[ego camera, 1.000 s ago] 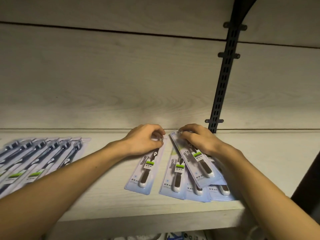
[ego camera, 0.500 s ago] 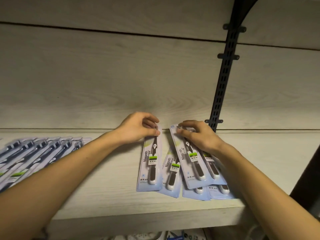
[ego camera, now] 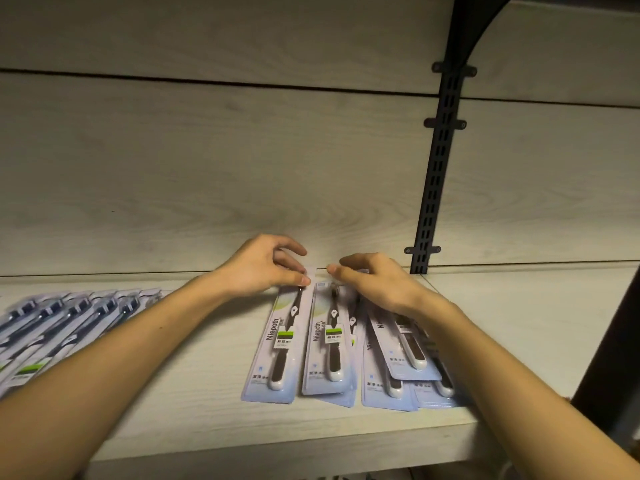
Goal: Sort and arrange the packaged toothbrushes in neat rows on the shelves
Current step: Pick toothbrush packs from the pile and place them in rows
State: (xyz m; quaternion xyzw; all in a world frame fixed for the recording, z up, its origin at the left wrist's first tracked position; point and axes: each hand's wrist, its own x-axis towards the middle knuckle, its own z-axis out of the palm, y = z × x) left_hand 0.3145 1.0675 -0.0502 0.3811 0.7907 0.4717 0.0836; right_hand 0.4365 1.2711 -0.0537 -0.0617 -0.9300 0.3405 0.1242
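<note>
A pale wood-grain back wall rose behind a matching shelf, with a black slotted upright fixed at the right. On the far left of the shelf lay a finished row of packs, overlapping and slanted alike. Under the right forearm a loose heap of packs sat crooked, one across another, near the front edge.

Between these, two packs lay flat side by side, long axes running from the front edge to the wall, brush heads at the wall end. The left pack was pinched at its top edge between thumb and fingers of the left hand. The right pack lay just beside it, its top under the curled fingertips of the right hand; whether those fingers gripped it or only pressed it could not be told.

Both cards read "Niepoth" along their length, with a green-and-white label mid-handle; the small print was unreadable.

The heap lay right of both grips, nearest the right hand, and would likely feed the next pack.
</note>
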